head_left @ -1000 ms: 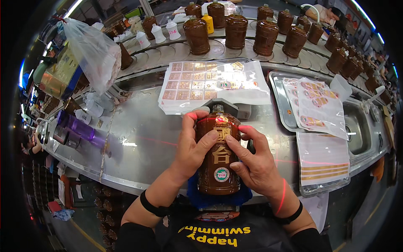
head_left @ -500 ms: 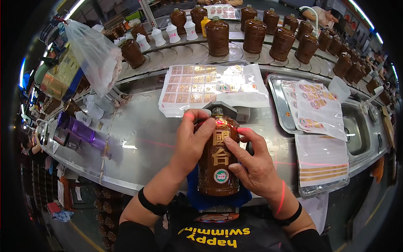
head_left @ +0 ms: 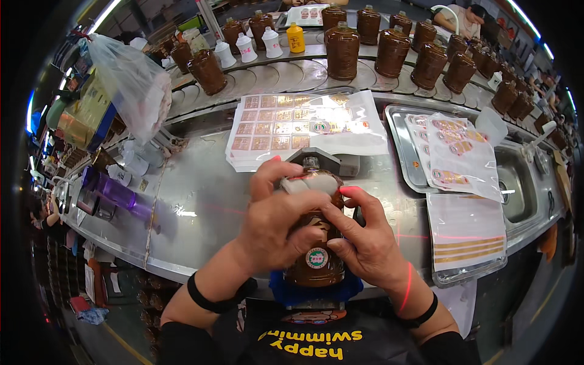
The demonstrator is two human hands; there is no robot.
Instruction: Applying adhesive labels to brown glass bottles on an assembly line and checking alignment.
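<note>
A glossy brown bottle (head_left: 315, 275) with gold lettering and a round green-and-white emblem stands tilted toward me on a blue pad (head_left: 281, 288) at the table's near edge. My left hand (head_left: 277, 213) is closed on a greyish-white pad (head_left: 316, 181), pressed across the bottle's upper front. The pad and fingers hide most of the gold lettering. My right hand (head_left: 365, 234) grips the bottle's right side, its fingertips on the glass near the left fingers. A dark angular holder (head_left: 325, 159) sits behind the bottle's neck.
Label sheets (head_left: 267, 131) lie beyond the bottle. A metal tray (head_left: 395, 137) with more stickers and a sink (head_left: 517, 198) are on the right. Brown bottles (head_left: 342, 53) line the conveyor (head_left: 274, 76). A purple cup (head_left: 115, 188) and a plastic bag (head_left: 131, 85) are at left.
My left hand has come over the bottle's front and now shows a greyish-white pad, covering lettering that was visible. My right hand has barely moved. Brown bottles on the conveyor have shifted right.
</note>
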